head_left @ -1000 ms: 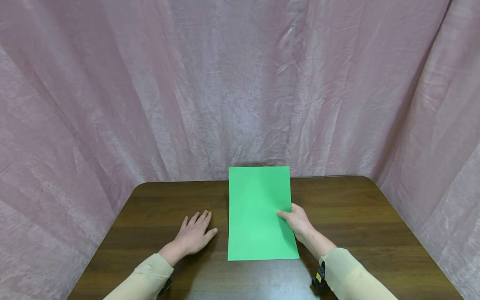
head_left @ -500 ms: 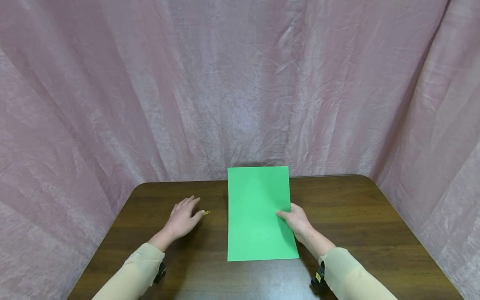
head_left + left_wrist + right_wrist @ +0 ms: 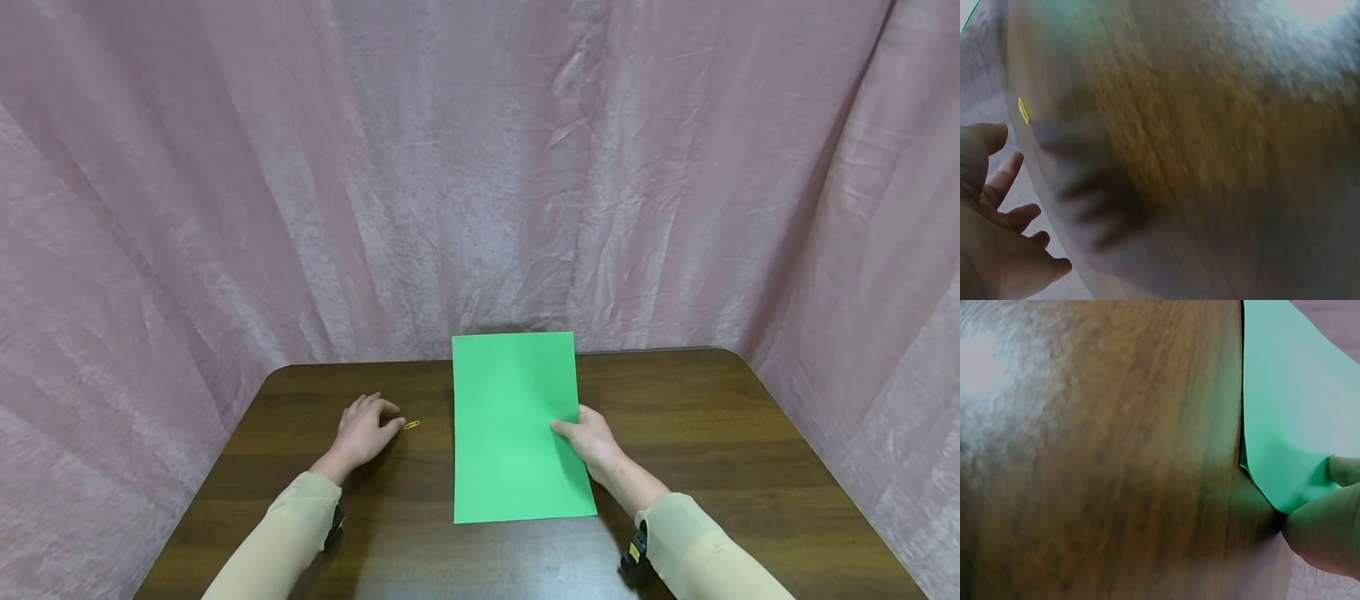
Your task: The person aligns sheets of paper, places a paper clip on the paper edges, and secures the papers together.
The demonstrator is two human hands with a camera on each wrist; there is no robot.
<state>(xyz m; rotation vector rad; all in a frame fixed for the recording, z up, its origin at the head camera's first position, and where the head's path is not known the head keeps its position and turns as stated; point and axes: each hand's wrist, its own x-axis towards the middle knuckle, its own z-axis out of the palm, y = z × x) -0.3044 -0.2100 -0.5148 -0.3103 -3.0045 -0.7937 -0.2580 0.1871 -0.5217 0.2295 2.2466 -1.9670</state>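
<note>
A sheet of green paper (image 3: 506,429) stands over the middle of the table. My right hand (image 3: 598,443) pinches its right edge, thumb on the near face and the other fingers behind it. In the right wrist view the paper (image 3: 1291,406) bows where the thumb (image 3: 1344,470) presses it. To the left, a small yellow paper clip (image 3: 412,425) lies flat on the wood. My left hand (image 3: 363,429) hovers just left of it, fingers loosely bent and spread, holding nothing. The left wrist view shows a gap between the thumb and the clip (image 3: 1024,110).
The brown wooden table (image 3: 697,467) has rounded far corners. Pink velvet curtains (image 3: 480,167) hang right behind its back edge and along both sides. Light glares off the wood near the front edge.
My left hand has lifted off the clip and shifted left and away, its fingers bending, so the clip is uncovered. The right hand and paper have barely moved.
</note>
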